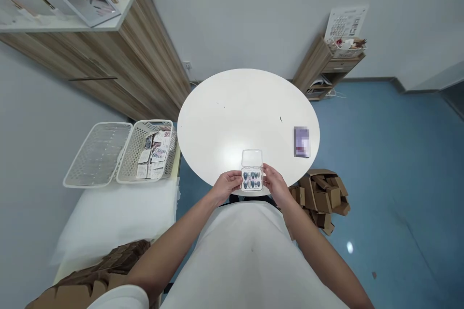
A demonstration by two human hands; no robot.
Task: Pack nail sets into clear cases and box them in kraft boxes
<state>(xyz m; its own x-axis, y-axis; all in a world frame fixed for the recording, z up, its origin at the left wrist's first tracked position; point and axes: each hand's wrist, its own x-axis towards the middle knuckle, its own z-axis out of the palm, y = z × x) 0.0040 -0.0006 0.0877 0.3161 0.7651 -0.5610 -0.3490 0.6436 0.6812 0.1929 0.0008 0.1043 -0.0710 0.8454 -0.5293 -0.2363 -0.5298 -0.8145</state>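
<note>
We have a clear case (252, 188) at the lower middle of the frame, over the near edge of the worktop, and we cannot tell whether it touches the surface. Its lid (252, 158) is swung open, away from our body, and two rows of dark and pale nail tips (253, 180) lie inside.

Both our hands grasp the case from opposite sides. Our left hand (224, 186) pinches its left edge, the thumb lying along the side and the fingers curled close together. Our right hand (277, 184) takes the right edge, fingers bent toward the hinge and the thumb lower down. Our left forearm (181, 234) slants in from the lower left and our right forearm (319, 246) from the lower right, both wrists nearly straight, framing our white top (250, 251).

Around this spreads the white oval worktop (232, 116), with a purple packet (301, 142), blurred, near its right edge. Right of centre, low in the frame, brown cartons (326, 195) pile on the blue floor (384, 154). At the left, an open white basket (126, 159) holds printed cards (158, 154); below it lie white sheeting (119, 215) and, in the lower left corner, more brown cardboard (72, 294).
</note>
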